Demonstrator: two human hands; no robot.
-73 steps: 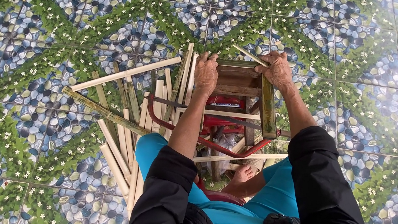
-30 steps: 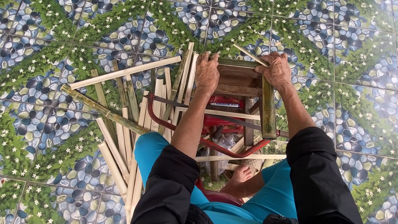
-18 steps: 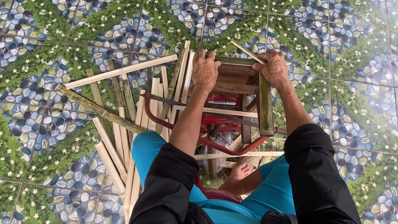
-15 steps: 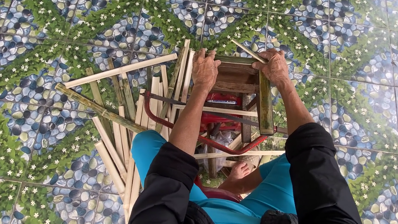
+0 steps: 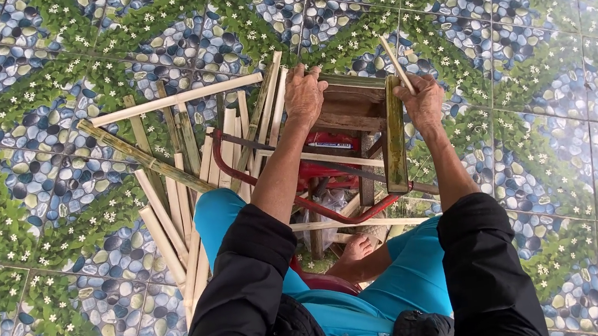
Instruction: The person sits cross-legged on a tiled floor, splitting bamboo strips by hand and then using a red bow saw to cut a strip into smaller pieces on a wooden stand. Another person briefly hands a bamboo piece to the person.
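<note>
Two bare hands seen from above, both at a small wooden bench in the upper middle of the frame. Left hand laid palm-down on the bench's left edge, fingers curled over it, gripping the wood rather than any stick. Right hand at the bench's right edge, closed around a thin bamboo sliver that pokes up and to the left out of the fist. Just left of that hand, touching it, a thicker green-brown bamboo piece, long axis running top to bottom of the frame, lying along the bench's right side; clearly nearer the right hand than the left.

Left of the bench, well within reach of the left hand, a loose pile of pale split bamboo strips on the patterned pebble-and-leaf tile floor, most pointing roughly up the frame, one long strip across their top. Below, black sleeves, turquoise trousers, a bare foot, and a red stool frame under the bench.
</note>
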